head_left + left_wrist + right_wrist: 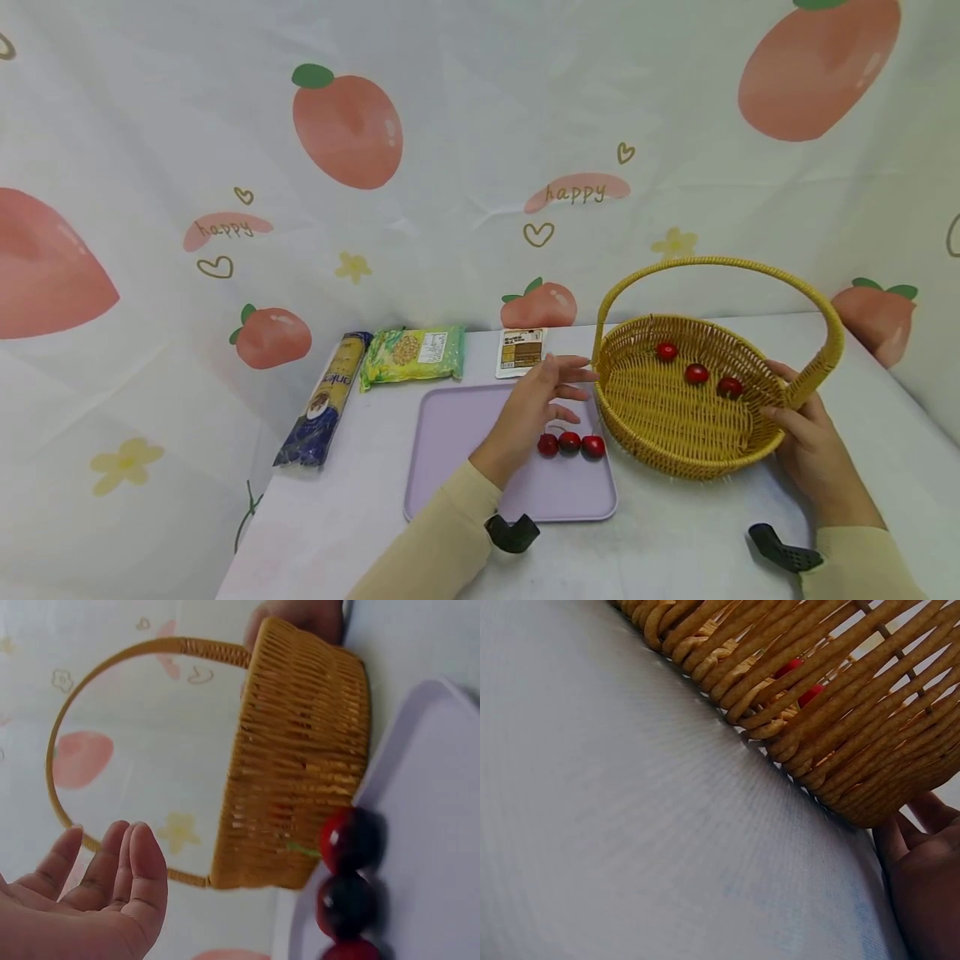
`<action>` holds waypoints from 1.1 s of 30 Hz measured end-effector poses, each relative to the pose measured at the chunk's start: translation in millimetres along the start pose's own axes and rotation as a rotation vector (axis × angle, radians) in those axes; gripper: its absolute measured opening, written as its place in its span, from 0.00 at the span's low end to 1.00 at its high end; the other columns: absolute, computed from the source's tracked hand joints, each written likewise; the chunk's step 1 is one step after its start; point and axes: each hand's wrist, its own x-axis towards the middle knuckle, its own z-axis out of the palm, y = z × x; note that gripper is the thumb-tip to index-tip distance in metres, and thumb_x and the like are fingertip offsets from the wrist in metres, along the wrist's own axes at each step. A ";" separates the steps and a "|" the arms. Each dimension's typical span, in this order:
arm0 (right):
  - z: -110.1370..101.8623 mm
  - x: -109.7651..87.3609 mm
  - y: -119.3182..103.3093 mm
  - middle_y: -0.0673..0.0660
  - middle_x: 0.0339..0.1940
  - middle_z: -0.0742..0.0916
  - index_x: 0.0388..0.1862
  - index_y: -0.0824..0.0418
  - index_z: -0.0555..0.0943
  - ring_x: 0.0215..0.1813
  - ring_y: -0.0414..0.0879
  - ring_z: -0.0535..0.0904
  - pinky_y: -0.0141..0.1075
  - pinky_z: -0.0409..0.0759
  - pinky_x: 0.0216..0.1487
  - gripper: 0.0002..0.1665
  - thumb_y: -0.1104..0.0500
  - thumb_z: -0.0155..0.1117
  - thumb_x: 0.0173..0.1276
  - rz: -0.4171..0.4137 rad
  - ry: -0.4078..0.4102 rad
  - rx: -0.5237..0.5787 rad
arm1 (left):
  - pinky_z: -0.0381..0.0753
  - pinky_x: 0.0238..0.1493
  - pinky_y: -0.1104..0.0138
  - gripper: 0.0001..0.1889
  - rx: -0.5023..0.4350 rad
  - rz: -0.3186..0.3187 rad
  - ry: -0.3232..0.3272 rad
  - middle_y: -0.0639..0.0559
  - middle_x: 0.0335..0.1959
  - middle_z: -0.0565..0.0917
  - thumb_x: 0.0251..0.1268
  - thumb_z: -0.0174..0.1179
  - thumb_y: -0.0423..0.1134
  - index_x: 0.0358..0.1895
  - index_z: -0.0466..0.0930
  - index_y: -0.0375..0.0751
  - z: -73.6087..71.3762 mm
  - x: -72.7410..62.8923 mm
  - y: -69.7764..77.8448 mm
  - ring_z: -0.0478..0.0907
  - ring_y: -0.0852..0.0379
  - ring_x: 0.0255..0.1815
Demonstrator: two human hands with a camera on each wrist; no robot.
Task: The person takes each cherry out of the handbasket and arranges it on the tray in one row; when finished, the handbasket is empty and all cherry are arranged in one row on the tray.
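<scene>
A yellow wicker basket (652,452) with a tall arched handle stands on the right of the table, with three cherries (696,374) lying inside it. My right hand (821,454) holds the basket's right rim, thumb over the inside edge and fingers around the outer wall. The left hand (529,410) hovers over the tray beside the basket's left rim, its fingers loosely extended and nothing held; whether the fingertips touch the rim, I cannot tell. Below that hand, three cherries (569,443) sit in a row on the lilac tray (453,467), also seen in the left wrist view.
At the back left lie a blue and gold long packet (324,404) and a green and yellow bag (414,357). A small white and brown packet (521,350) lies behind the tray. A fruit-printed cloth (450,250) hangs along the table's back edge.
</scene>
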 end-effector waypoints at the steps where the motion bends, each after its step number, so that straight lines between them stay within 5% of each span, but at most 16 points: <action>1: -0.1 0.0 0.3 0.50 0.74 0.76 0.86 0.54 0.65 0.69 0.39 0.76 0.30 0.81 0.58 0.37 0.76 0.43 0.84 0.001 0.002 -0.002 | 0.86 0.49 0.59 0.35 -0.002 0.006 -0.015 0.41 0.65 0.85 0.92 0.37 0.62 0.74 0.77 0.36 4.0 4.6 1.4 0.83 0.43 0.60; 8: 1.1 3.3 -0.2 0.51 0.74 0.75 0.87 0.54 0.64 0.69 0.40 0.74 0.29 0.80 0.59 0.38 0.76 0.44 0.84 0.004 0.008 -0.034 | 0.86 0.55 0.48 0.34 -0.017 0.009 -0.080 0.45 0.65 0.85 0.92 0.36 0.62 0.74 0.77 0.40 30.4 32.9 3.3 0.82 0.41 0.63; 19: 0.4 0.3 3.6 0.50 0.74 0.75 0.86 0.53 0.64 0.69 0.39 0.74 0.28 0.79 0.60 0.37 0.75 0.45 0.84 0.015 0.018 -0.056 | 0.88 0.48 0.59 0.36 0.068 -0.066 -0.144 0.60 0.61 0.86 0.89 0.35 0.68 0.76 0.77 0.47 64.5 83.0 -2.2 0.84 0.57 0.57; 25: 0.5 -1.7 4.0 0.50 0.75 0.74 0.87 0.52 0.64 0.70 0.39 0.73 0.27 0.77 0.60 0.38 0.74 0.45 0.84 0.024 0.029 -0.082 | 0.89 0.48 0.55 0.36 0.094 -0.100 -0.150 0.51 0.63 0.86 0.90 0.34 0.66 0.77 0.76 0.44 79.8 113.2 -6.6 0.85 0.57 0.54; 33: 0.3 0.1 0.4 0.52 0.75 0.73 0.87 0.53 0.63 0.71 0.41 0.72 0.29 0.79 0.60 0.38 0.74 0.45 0.84 0.013 0.031 -0.077 | 0.88 0.45 0.59 0.34 0.135 -0.183 -0.143 0.59 0.62 0.86 0.89 0.36 0.67 0.76 0.78 0.51 97.9 145.0 -17.9 0.84 0.53 0.58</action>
